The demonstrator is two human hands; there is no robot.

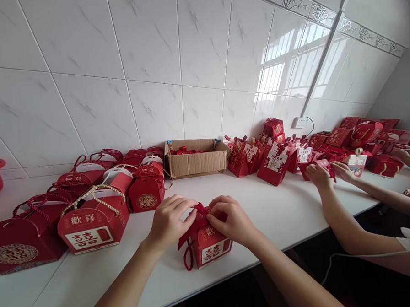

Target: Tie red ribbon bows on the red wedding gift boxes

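A small red gift box [211, 247] with a white label stands on the table right in front of me. On its top sits a red ribbon [201, 210] shaped into a bow. My left hand [172, 219] pinches one side of the ribbon between thumb and fingers. From the other side, my right hand [232, 218] pinches the ribbon too, its fingers covering part of the box top. A dark red cord handle [187, 257] hangs down at the box's left side.
Several red gift boxes with rope handles [93, 219] stand at left. An open cardboard box [197, 164] holding red items is against the wall. Red bags [273, 164] line the back right. A co-worker's hands [329, 172] handle a red box at right.
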